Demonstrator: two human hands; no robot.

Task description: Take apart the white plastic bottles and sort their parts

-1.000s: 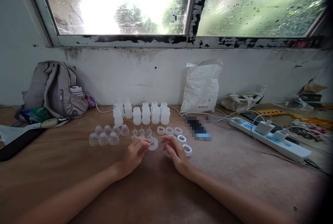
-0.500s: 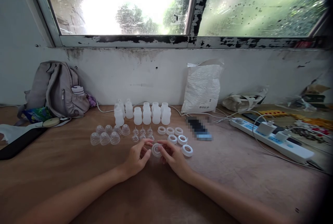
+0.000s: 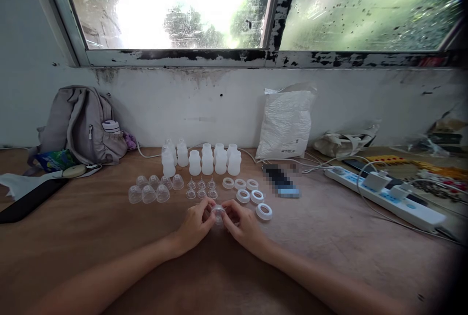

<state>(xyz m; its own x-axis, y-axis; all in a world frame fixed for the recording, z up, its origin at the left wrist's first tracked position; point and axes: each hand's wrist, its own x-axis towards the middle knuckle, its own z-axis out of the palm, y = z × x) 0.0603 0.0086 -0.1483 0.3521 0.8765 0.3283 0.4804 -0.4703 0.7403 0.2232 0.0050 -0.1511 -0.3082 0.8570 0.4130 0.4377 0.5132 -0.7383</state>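
Between my two hands is a translucent ring with a clear part in it [image 3: 218,213]. My left hand [image 3: 199,220] grips its left side, fingers bent, and my right hand [image 3: 239,220] pinches its right side. Just behind my hands stand several clear nipples [image 3: 201,187] in rows. White rings [image 3: 263,211] lie to the right of my right hand, several of them. Clear domed caps [image 3: 148,194] sit to the left. Frosted bottles [image 3: 207,161] stand upright farther back, some with tops on them.
A grey backpack [image 3: 80,127] leans on the wall at the left, near a black case [image 3: 32,200]. At the right are a white plastic bag [image 3: 285,125], a blurred phone-like object [image 3: 280,178] and a power strip [image 3: 387,198] with cables.
My left hand has closed onto the ring's left side. The ring has tilted, and both hands now hold it close together. The camera view has shifted slightly.
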